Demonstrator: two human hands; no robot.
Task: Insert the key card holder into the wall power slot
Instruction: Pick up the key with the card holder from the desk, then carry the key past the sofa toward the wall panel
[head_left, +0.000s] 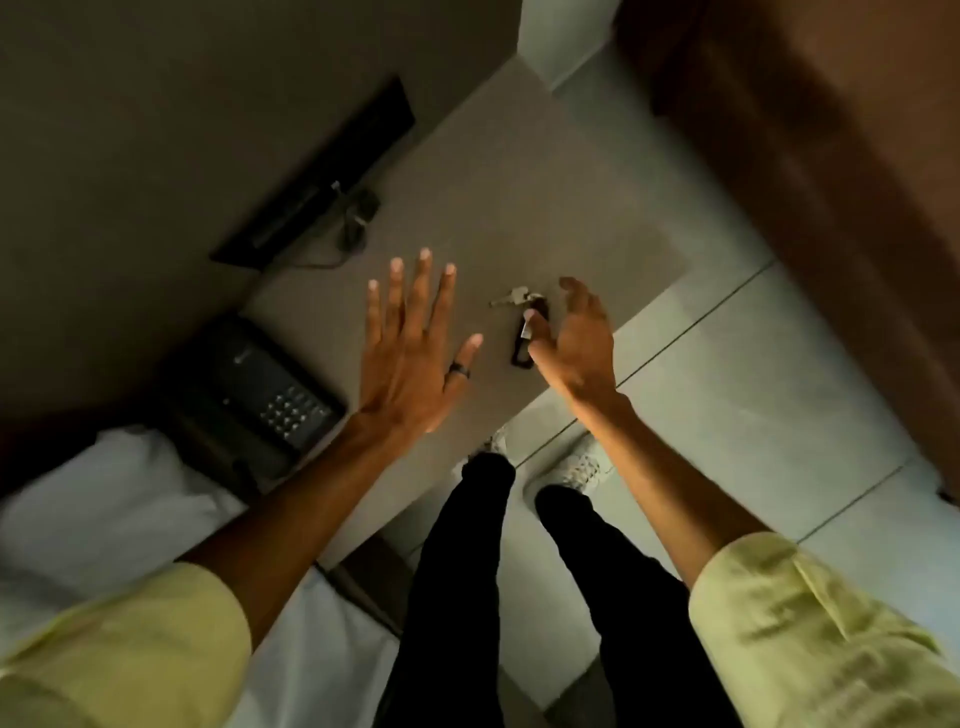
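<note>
The dark key card holder (523, 340) lies flat on the grey bedside table (519, 208), with a small bunch of metal keys (511, 297) attached at its far end. My right hand (574, 338) hovers just to its right, fingers curled and apart, thumb tip over the holder's upper half; whether it touches is unclear. My left hand (413, 343) is spread flat above the table, left of the holder, wearing a dark ring and holding nothing. No wall power slot is visible.
A black telephone (249, 384) sits at the table's near-left corner. A dark wall panel (322, 176) with a plugged cable (358, 218) runs along the table's left. White bedding (104, 509) lies lower left, tiled floor (753, 389) right, a wooden door (831, 156) beyond.
</note>
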